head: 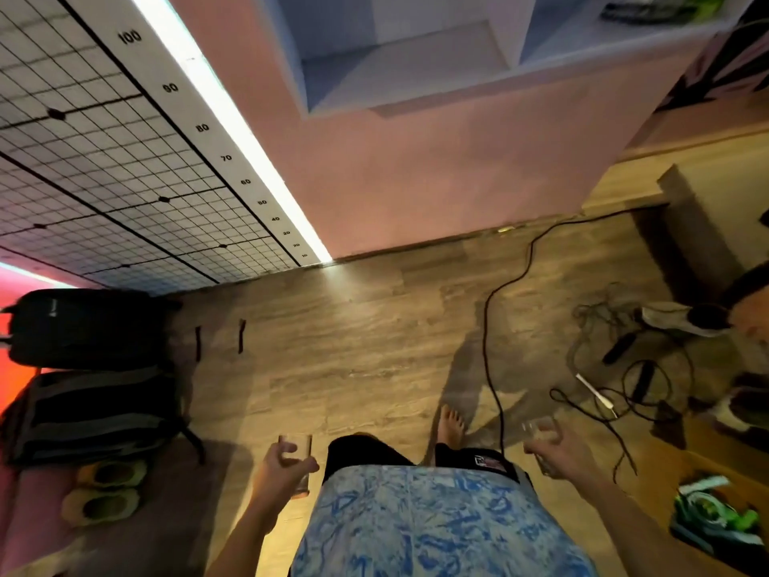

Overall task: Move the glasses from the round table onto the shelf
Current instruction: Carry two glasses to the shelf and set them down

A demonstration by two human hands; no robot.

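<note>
I hold one clear drinking glass in each hand, low in front of my body. My left hand (287,464) is wrapped around a clear tumbler (298,445), held upright. My right hand (557,447) grips a second clear glass (537,428), partly hidden by my fingers. The white shelf unit (399,64) with open compartments hangs on the pink wall ahead and above, well away from both hands. The round table is out of view.
A black cable (495,326) runs across the wooden floor ahead, with tangled wires (624,368) at right. Black bags (83,326) and slippers (104,489) lie at left. A low wooden platform (699,226) stands at right. My bare foot (451,424) is on the floor.
</note>
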